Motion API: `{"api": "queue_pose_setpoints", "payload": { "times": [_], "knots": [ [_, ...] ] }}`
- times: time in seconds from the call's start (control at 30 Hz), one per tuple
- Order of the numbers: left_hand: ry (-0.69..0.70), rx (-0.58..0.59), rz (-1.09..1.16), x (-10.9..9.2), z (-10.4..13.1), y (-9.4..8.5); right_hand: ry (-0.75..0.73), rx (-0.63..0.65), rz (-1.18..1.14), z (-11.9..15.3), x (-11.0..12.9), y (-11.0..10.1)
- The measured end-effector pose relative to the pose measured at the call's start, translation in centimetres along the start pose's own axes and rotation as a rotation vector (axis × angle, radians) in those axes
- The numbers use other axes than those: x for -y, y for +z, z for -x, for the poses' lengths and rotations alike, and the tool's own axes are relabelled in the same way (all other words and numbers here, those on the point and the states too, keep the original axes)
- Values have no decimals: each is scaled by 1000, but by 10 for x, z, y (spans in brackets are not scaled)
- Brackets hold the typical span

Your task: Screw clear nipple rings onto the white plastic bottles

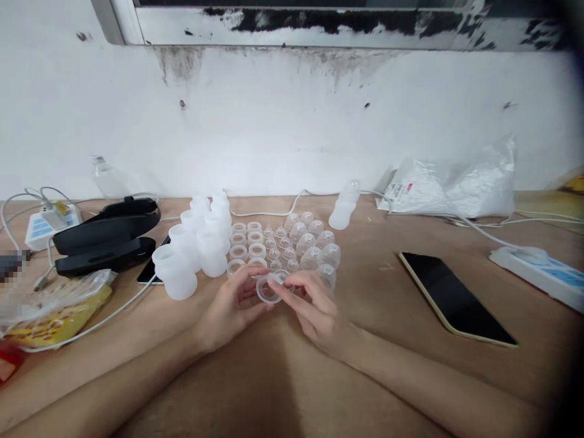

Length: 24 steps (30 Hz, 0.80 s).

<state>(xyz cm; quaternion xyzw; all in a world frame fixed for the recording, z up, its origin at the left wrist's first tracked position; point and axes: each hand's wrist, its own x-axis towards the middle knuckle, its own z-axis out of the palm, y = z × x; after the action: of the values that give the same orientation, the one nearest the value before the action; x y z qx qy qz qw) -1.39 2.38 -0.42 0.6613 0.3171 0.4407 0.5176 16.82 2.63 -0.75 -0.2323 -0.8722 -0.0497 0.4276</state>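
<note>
Just on the near side of the rows of loose rings on the bench, as my head camera shows it, I have one clear ring up between both hands. My left hand pinches it at the edge, thumb below and fingers above, which I'd say leaves its opening facing me and its other side free. My right hand reaches in with the forefinger against that ring; whether its thumb is gripping too, or whether another clear piece is caught there, I cannot tell. Left of the ring rows stand the white, open-topped bottles, upright and close together, probably so the tall ones don't block my reach. Directly right of the ring rows come small clear teats, and past those, clear domed caps; one kind per block seems meant to make picking by sight easy. Farther right and behind the ring rows, a single bottle with a dome on top stands apart, likely to keep it from mixing. Well to their right, a phone lies flat, out of my elbows' way.
</note>
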Motion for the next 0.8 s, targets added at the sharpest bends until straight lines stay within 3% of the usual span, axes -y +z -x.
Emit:
{"api": "queue_pose_setpoints", "payload": {
  "times": [0.17,0.33,0.47,0.57,0.7,0.8],
  "knots": [
    [-2,-13,-19,1,-2,0,54,42,-127,-1,2,4],
    [-15,-45,-23,0,-2,0,122,54,-52,-3,3,1],
    [85,-48,-218,-4,-1,-1,193,111,-64,-5,3,1],
    [154,-52,-408,-7,-1,-1,264,83,-131,-7,2,4],
    [208,30,-474,-10,0,0,385,60,-239,-8,5,7],
    [205,14,-474,-9,0,-1,600,69,-413,-10,9,7]
  ]
}}
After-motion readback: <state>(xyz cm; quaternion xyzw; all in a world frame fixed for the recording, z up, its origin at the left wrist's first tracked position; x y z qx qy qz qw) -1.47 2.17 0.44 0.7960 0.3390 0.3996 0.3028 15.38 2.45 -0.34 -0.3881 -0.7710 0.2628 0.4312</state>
